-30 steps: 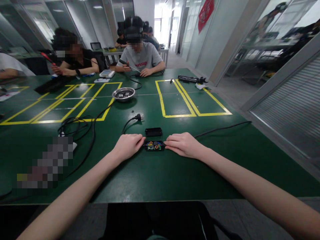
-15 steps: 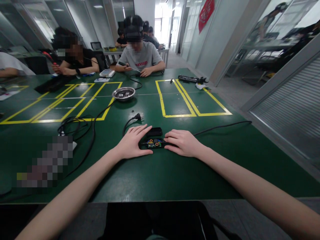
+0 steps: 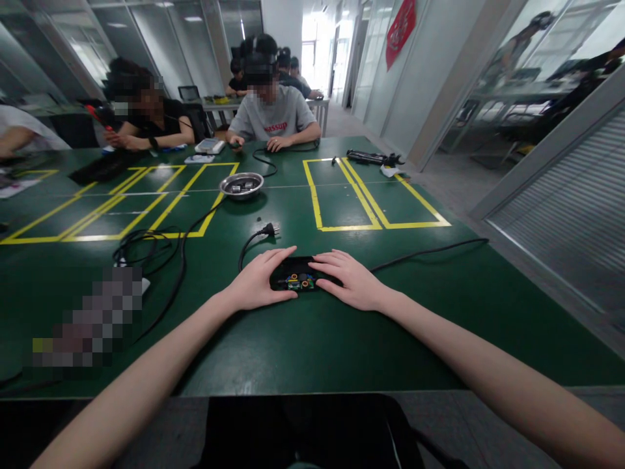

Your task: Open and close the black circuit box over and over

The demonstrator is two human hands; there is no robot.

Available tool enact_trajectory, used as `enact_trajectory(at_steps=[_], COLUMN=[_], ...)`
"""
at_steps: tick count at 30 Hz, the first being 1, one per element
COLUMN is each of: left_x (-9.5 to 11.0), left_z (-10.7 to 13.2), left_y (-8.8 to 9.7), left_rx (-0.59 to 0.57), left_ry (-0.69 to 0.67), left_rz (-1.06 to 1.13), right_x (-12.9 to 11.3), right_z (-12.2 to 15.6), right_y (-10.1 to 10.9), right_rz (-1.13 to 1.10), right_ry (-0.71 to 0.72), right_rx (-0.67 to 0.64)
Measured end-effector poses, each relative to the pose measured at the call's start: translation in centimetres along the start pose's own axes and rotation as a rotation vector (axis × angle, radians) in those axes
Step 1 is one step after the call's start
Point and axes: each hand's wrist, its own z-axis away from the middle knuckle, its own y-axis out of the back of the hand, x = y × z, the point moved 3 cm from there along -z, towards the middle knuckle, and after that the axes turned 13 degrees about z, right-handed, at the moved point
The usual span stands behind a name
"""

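On the green table [image 3: 312, 339] lies an open black adapter case [image 3: 299, 283] with a small circuit board and coloured parts showing inside. Its black lid [image 3: 299, 264] sits against the case's far edge. My left hand [image 3: 256, 283] spans the left end, fingers stretched over the lid and thumb at the near side of the case. My right hand [image 3: 346, 280] presses on the right end, fingertips touching both lid and case. A black cord with a plug [image 3: 268, 229] curls away behind my left hand.
A second black cable [image 3: 430, 250] runs off to the right. A metal bowl [image 3: 241, 184] stands in a yellow-taped box, with tangled cables [image 3: 146, 251] to the left and a black tool [image 3: 374, 157] far right. Other people sit working at the far side.
My left hand reached past the case to the lid and drew it against the case. My right fingers moved onto the lid too. The person opposite lowered a tool.
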Motion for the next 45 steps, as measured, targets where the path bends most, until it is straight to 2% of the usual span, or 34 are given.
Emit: enact_trajectory(at_steps=[7,18,25,30,39,45], left_x=[0.2,0.5,0.8,0.9,0.8,0.8], left_z=[-0.1,0.1,0.2,0.2,0.1,-0.1], left_y=[0.1,0.1,0.1,0.1,-0.1,-0.2], left_rx=[0.006,0.007,0.016,0.021,0.019,0.018], left_ry=[-0.013,-0.017,-0.026,-0.036,-0.049,-0.063], left_rz=[0.0,0.049,0.079,0.087,0.049,0.062], right_x=[-0.1,-0.3,0.0,0.3,0.4,0.7], right_z=[0.1,0.0,-0.2,0.1,0.2,0.2], right_y=[0.5,1.1,0.8,0.8,0.5,0.3], right_rz=[-0.022,-0.065,-0.117,-0.173,-0.241,-0.276], right_ry=[0.026,-0.021,0.01,-0.027,-0.055,-0.056], right_rx=[0.031,0.063,0.069,0.126,0.14,0.1])
